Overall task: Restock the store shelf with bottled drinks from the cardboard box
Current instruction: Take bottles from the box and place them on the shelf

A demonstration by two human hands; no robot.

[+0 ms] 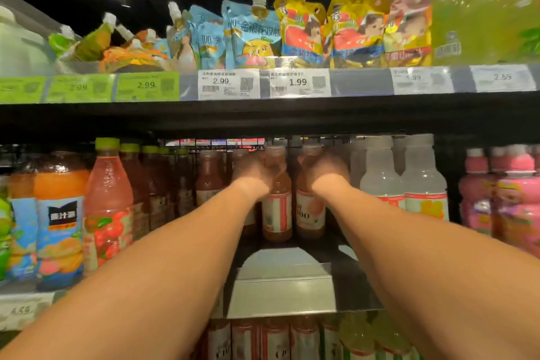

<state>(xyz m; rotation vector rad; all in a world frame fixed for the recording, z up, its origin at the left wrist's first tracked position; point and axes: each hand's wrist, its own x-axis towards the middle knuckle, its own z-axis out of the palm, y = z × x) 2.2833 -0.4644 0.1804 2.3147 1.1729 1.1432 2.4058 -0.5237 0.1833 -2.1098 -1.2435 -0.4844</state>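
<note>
Both my arms reach deep into the middle shelf. My left hand is closed around the shoulder of a brown juice bottle with a red-and-white label. My right hand grips the neighbouring brown bottle with a peach-coloured label. Both bottles stand upright on the shelf, side by side, set back from the front edge. More brown bottles stand behind and to the left. The cardboard box is out of view.
Red and orange juice bottles fill the left of the shelf, cloudy white bottles and pink ones the right. The upper shelf carries spouted pouches and green bottles over price tags. Further bottles stand on the shelf below.
</note>
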